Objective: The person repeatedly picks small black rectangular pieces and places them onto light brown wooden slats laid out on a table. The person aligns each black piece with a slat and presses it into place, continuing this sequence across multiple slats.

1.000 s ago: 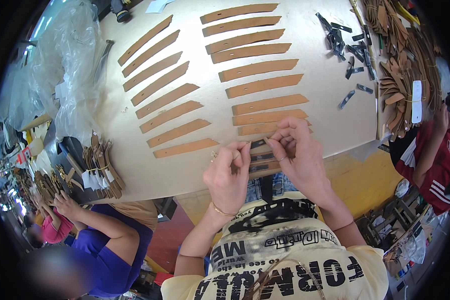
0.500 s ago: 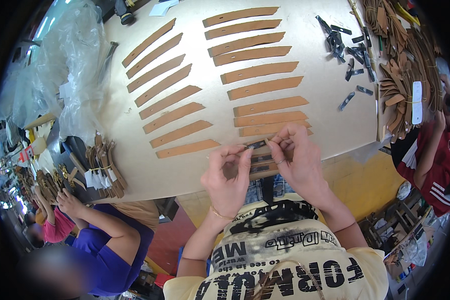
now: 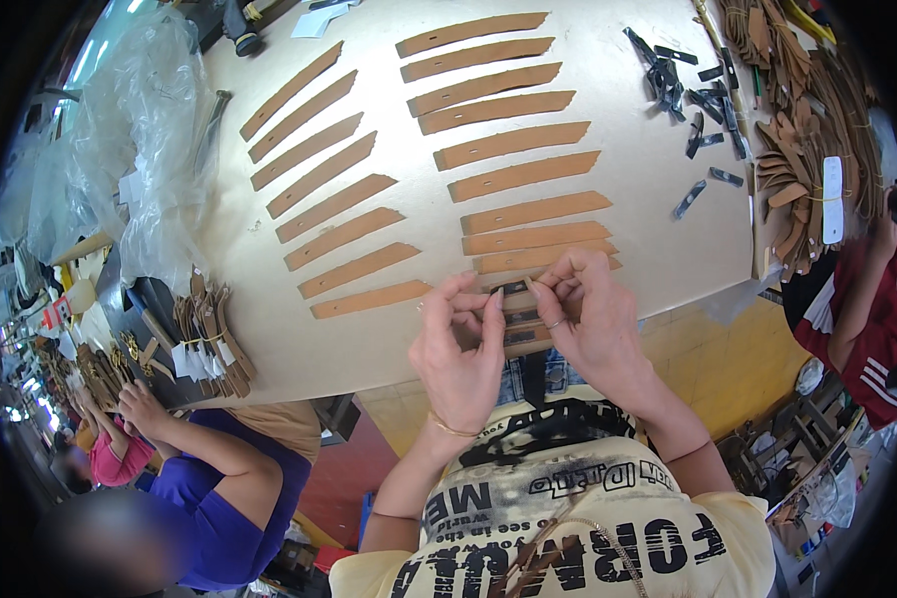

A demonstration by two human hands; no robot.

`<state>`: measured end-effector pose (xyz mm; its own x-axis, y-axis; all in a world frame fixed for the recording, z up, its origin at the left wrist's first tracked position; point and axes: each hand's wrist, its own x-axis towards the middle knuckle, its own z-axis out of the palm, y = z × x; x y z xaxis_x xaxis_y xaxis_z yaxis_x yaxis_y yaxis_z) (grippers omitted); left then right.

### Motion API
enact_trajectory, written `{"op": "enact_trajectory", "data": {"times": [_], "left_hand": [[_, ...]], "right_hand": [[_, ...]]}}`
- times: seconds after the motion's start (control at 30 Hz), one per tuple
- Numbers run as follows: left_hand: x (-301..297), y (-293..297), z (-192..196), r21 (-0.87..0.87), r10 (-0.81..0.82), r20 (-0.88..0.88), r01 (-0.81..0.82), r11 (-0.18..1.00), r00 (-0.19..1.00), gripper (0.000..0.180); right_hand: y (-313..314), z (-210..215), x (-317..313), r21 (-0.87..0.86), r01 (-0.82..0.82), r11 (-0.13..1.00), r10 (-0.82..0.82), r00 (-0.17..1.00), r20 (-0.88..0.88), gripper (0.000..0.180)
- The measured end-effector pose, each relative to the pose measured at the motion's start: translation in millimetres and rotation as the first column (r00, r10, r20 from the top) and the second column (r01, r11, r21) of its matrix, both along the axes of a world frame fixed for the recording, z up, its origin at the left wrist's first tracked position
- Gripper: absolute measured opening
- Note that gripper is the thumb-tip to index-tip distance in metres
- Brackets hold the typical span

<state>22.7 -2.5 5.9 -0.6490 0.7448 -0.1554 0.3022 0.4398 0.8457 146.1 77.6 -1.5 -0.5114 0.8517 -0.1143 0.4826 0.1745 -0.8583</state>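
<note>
Brown strips (image 3: pixel 511 146) lie in two columns on the pale surface (image 3: pixel 658 239), at ten and twelve o'clock from the hands. Left hand (image 3: pixel 458 349) and right hand (image 3: pixel 596 319) pinch with thumb and fingertips at opposite ends of a small dark piece (image 3: pixel 512 288) near the surface's six o'clock edge; two more dark-topped strip ends (image 3: pixel 521 337) show below it. Settling this piece onto its strip looks like the step in hand; the next move seems to call for careful alignment and firm, even pressing. Loose dark pieces (image 3: pixel 688 199) lie at one o'clock. As for containers, clear plastic bagging (image 3: pixel 159 199) slumps at ten o'clock, its contents indistinguishable. Banded brown bundles (image 3: pixel 792 199) at two o'clock and tagged ones (image 3: pixel 206 324) at nine sit in no visible box.
</note>
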Motion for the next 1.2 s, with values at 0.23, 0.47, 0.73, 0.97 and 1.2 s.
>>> {"op": "enact_trajectory", "data": {"times": [0.23, 0.47, 0.73, 0.97, 1.2], "left_hand": [[3, 1, 1, 0.003, -0.009, -0.035, 0.009, 1.000, 0.999, 0.033], [2, -5, -5, -0.007, -0.067, -0.242, 0.067, 0.998, 0.968, 0.037], [-1, -30, -8, -0.207, -0.373, -0.611, 0.314, 0.927, 0.699, 0.050], [-5, -27, -9, -0.287, -0.447, -0.627, 0.344, 0.894, 0.638, 0.047], [-3, -26, -4, -0.300, -0.453, -0.594, 0.340, 0.891, 0.664, 0.047]], "right_hand": [[1, 0, 1, 0.002, -0.010, 1.000, 0.010, 1.000, 0.003, 0.025], [3, 1, 1, -0.009, -0.032, 0.999, 0.032, 0.999, 0.009, 0.027], [2, 3, 0, -0.072, 0.006, 0.997, -0.007, 1.000, -0.005, 0.025], [-16, 0, 8, 0.413, -0.311, 0.856, 0.132, 0.904, 0.407, 0.029], [-21, -5, 32, 0.497, -0.424, 0.757, 0.021, 0.776, 0.630, 0.055]]}}
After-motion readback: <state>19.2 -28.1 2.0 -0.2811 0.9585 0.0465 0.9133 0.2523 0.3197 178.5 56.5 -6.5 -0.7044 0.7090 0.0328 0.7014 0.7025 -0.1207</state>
